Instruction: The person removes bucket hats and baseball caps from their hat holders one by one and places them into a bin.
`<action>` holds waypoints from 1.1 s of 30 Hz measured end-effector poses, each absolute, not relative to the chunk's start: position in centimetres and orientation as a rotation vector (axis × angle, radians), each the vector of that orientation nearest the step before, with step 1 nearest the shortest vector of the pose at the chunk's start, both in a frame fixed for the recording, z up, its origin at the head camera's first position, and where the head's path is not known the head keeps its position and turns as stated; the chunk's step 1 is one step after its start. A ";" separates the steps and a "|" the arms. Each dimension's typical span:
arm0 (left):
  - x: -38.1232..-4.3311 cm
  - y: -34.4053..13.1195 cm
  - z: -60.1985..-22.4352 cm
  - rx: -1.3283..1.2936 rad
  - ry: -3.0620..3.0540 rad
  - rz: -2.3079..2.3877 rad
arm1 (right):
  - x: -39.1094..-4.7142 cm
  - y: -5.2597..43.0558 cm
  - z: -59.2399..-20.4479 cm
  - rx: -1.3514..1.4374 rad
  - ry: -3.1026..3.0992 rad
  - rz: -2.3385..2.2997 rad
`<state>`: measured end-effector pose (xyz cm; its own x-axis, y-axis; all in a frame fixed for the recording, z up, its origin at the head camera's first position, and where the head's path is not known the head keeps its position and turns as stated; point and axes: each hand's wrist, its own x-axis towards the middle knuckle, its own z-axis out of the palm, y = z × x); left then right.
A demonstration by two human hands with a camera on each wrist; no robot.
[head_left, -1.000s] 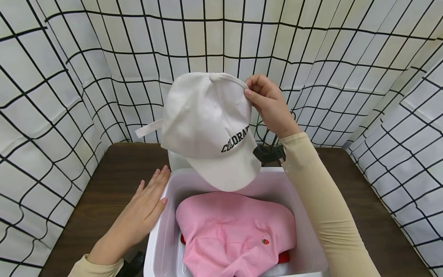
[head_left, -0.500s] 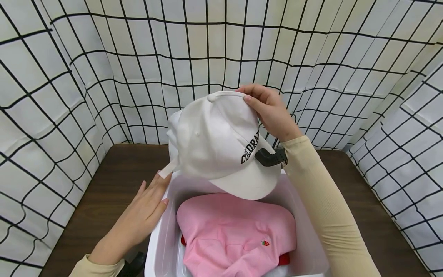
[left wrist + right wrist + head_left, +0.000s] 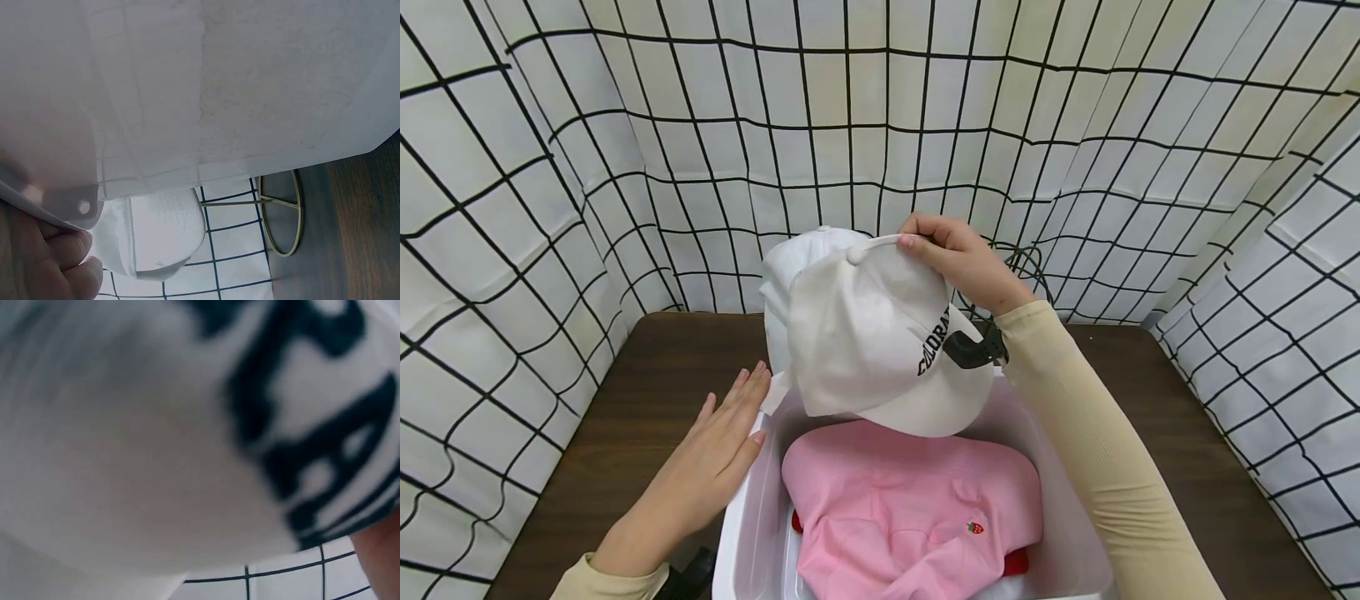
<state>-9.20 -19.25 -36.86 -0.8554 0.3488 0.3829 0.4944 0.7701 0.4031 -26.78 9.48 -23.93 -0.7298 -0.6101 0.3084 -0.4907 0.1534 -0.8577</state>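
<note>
My right hand (image 3: 966,258) pinches the top of a white baseball cap (image 3: 865,342) between thumb and fingers. Black letters starting "COLORA" run across its front, filling much of the right wrist view, and its strap (image 3: 777,392) hangs at the left. Behind it shows another white cap (image 3: 782,275), also seen in the left wrist view beside a brass-coloured wire stand (image 3: 281,212). My left hand (image 3: 700,458) lies with straight fingers along the left rim of a white plastic bin (image 3: 748,508). Inside the bin is a folded pink garment (image 3: 910,492) with a small strawberry motif.
Something red (image 3: 1017,562) peeks out from under the pink garment. The bin stands on a dark wooden table (image 3: 647,392). White cloth walls with a black grid (image 3: 865,108) enclose the back and sides. Dark wire loops (image 3: 1026,265) show behind the right hand.
The right hand has come down and slightly left, lowering the cap and turning its brim to the right. The white cap behind has come into view. The left hand stays put.
</note>
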 end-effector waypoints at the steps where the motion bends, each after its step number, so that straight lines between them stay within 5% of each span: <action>1: -9.2 -19.3 -36.8 -0.654 -2.678 -0.728 | -26.7 9.5 -23.9 -1.121 2.305 -1.620; 33: -9.2 -19.3 -36.9 -0.661 -2.677 -0.746 | -22.0 11.5 -23.9 -1.179 2.129 -1.182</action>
